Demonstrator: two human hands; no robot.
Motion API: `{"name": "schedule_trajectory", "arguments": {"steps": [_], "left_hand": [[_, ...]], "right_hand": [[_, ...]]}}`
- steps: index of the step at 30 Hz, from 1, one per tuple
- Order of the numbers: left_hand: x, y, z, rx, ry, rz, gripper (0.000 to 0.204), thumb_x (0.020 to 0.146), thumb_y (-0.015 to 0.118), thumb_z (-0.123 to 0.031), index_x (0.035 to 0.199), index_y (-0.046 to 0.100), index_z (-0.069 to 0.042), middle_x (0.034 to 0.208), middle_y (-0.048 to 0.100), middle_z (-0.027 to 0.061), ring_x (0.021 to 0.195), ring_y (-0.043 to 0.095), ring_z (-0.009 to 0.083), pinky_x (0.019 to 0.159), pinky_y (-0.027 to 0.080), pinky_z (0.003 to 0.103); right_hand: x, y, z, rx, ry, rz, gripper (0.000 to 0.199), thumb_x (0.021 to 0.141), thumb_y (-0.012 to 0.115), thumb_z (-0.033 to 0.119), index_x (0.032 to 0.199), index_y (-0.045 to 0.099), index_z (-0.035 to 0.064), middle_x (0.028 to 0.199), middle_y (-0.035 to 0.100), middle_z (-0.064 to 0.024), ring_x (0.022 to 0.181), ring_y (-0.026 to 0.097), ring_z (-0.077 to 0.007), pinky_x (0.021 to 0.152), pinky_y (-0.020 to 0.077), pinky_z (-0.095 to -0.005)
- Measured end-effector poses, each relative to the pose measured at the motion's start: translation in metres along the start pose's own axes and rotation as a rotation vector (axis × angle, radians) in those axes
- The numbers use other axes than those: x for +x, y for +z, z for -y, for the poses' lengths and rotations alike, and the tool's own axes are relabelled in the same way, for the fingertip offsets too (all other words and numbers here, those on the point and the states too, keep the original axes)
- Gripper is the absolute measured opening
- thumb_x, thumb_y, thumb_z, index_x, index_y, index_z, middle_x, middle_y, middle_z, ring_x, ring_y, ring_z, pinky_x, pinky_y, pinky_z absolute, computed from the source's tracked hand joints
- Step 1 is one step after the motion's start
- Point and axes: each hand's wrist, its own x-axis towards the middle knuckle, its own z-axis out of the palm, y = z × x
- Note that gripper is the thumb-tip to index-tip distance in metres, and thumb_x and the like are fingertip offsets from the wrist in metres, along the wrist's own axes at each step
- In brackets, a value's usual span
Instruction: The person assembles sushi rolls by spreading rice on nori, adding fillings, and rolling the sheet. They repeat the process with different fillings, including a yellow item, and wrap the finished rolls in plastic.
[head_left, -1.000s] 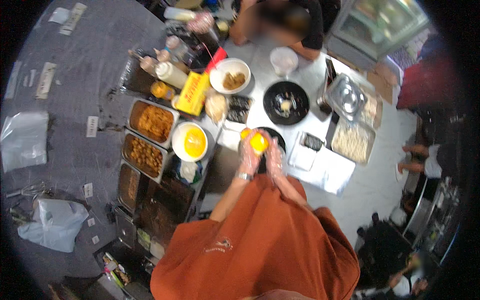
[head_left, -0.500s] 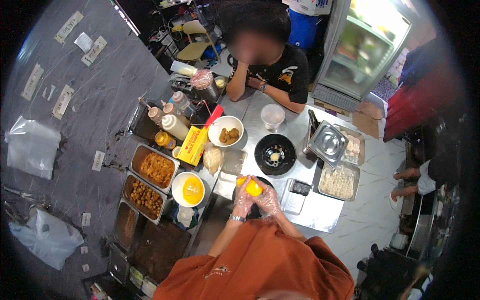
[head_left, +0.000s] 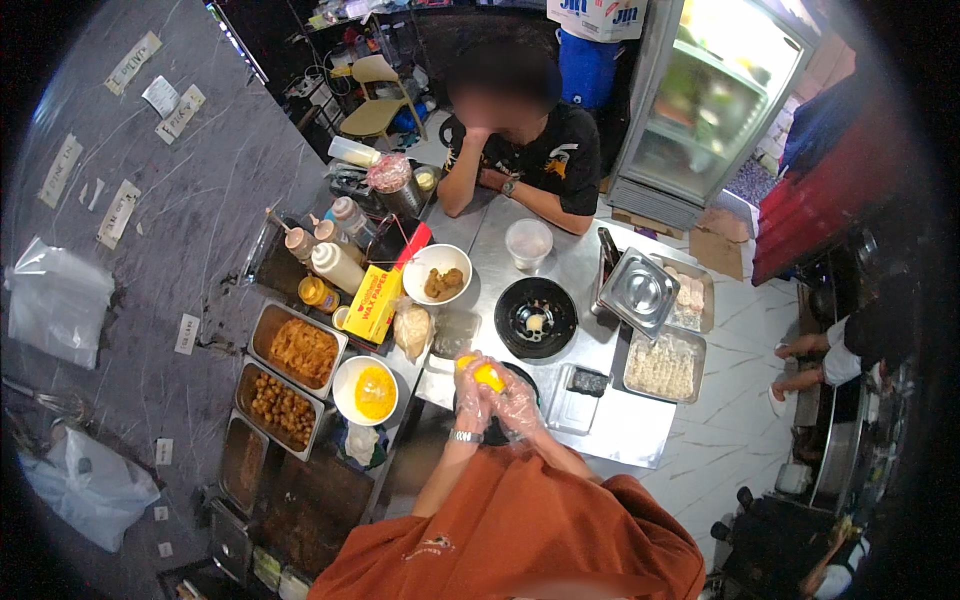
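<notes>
Fingers of my gloved left hand and right hand grip a yellow ball over the black pan, beside the white bowl.

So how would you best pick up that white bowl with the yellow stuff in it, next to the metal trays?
Probably by its rim, two-handed. The white bowl stands upright and open, filled with yellow liquid, so a level grip on opposite edges should keep it from spilling. Come from above: the metal trays crowd its left. Both the left hand and right hand, gloved, are around a yellow ball now.
</notes>
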Motion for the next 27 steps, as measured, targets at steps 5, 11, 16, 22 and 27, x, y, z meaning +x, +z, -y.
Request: {"name": "schedule_trajectory", "arguments": {"steps": [5,11,16,22,27], "left_hand": [[0.005,-0.003,0.000,-0.011,-0.043,-0.009,0.033,0.084,0.066,0.000,0.111,0.052,-0.009,0.096,0.058,0.0044,0.088,0.061,0.0190,0.080,0.053,0.032],[0.005,-0.014,0.001,-0.086,-0.034,0.008,0.029,0.092,0.065,-0.006,0.118,0.053,-0.008,0.101,0.063,0.0061,0.092,0.064,0.0189,0.083,0.055,0.033],[0.001,-0.005,-0.002,-0.089,-0.121,0.070,0.036,0.098,0.067,-0.016,0.129,0.056,-0.003,0.116,0.066,0.0094,0.105,0.065,0.0200,0.091,0.054,0.036],[-0.013,-0.031,-0.001,0.187,-0.242,0.019,0.032,0.101,0.065,-0.026,0.124,0.062,-0.004,0.112,0.066,0.0033,0.102,0.064,0.0146,0.088,0.053,0.030],[-0.020,-0.030,-0.012,-0.037,-0.307,0.128,0.046,0.102,0.062,-0.038,0.131,0.056,-0.002,0.121,0.066,0.0082,0.108,0.066,0.0203,0.096,0.054,0.036]], "right_hand": [[0.002,-0.003,0.006,-0.057,-0.120,0.022,0.054,0.095,0.065,0.031,0.143,0.055,0.0080,0.128,0.063,-0.0246,0.118,0.062,-0.0395,0.103,0.0479,-0.0440],[0.004,-0.002,-0.001,-0.028,-0.019,0.123,0.058,0.097,0.068,0.029,0.145,0.051,0.0021,0.133,0.060,-0.0241,0.122,0.061,-0.0350,0.103,0.0473,-0.0398],[0.007,-0.003,0.000,0.039,-0.021,0.056,0.069,0.088,0.078,0.025,0.146,0.050,0.0000,0.135,0.060,-0.0222,0.125,0.061,-0.0336,0.106,0.0474,-0.0398],[-0.010,-0.014,0.001,-0.066,0.008,0.137,0.073,0.089,0.074,0.035,0.147,0.048,-0.0023,0.145,0.055,-0.0247,0.135,0.054,-0.0376,0.115,0.0407,-0.0430],[-0.007,-0.013,0.007,-0.275,-0.247,0.063,0.063,0.101,0.055,0.031,0.154,0.038,-0.0007,0.155,0.044,-0.0236,0.143,0.042,-0.0404,0.122,0.0230,-0.0515]]}}
